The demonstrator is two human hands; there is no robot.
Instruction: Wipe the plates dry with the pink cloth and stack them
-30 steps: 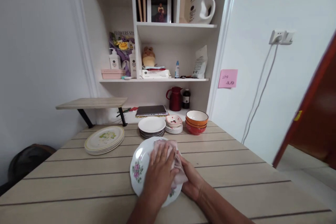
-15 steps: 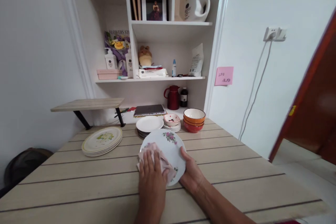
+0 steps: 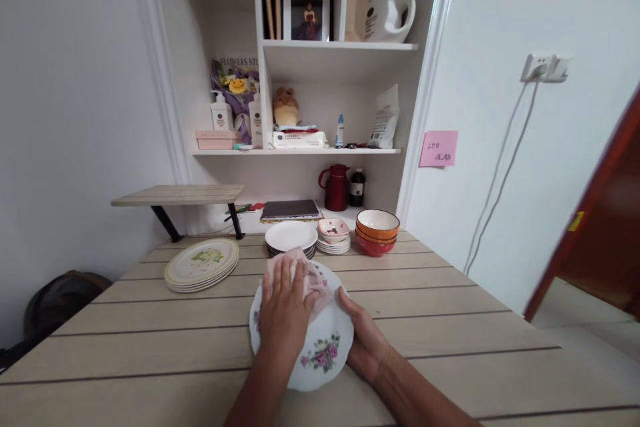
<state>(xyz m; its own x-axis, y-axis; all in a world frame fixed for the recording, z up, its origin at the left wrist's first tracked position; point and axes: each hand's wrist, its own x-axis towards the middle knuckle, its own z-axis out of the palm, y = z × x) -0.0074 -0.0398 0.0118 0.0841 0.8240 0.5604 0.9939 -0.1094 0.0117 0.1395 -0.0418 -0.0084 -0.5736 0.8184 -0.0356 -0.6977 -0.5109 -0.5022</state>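
A white plate (image 3: 336,320) with pink flowers and a scalloped rim is tilted up above the table. My right hand (image 3: 369,340) grips its right edge, thumb on the face and the other fingers hidden behind. A crumpled pale pink cloth (image 3: 320,287) lies against the upper part of the plate. Over it my left hand (image 3: 284,307) presses with fingers stretched, holding the cloth to the plate. Beyond the plate are a stack of dark-edged white plates (image 3: 291,235) and a small patterned bowl (image 3: 333,229) on small white dishes (image 3: 334,245).
Stacked orange and red bowls (image 3: 377,232) stand at the back right. Several yellow-rimmed plates (image 3: 203,263) are piled at the left, near a small raised shelf (image 3: 180,195). A red thermos jug (image 3: 337,188) and a dark laptop (image 3: 291,209) sit behind the table (image 3: 430,320).
The plate has turned in my right hand, so a flower cluster now shows at its lower right. My left hand and the cloth have moved to the upper part. The view has shifted slightly.
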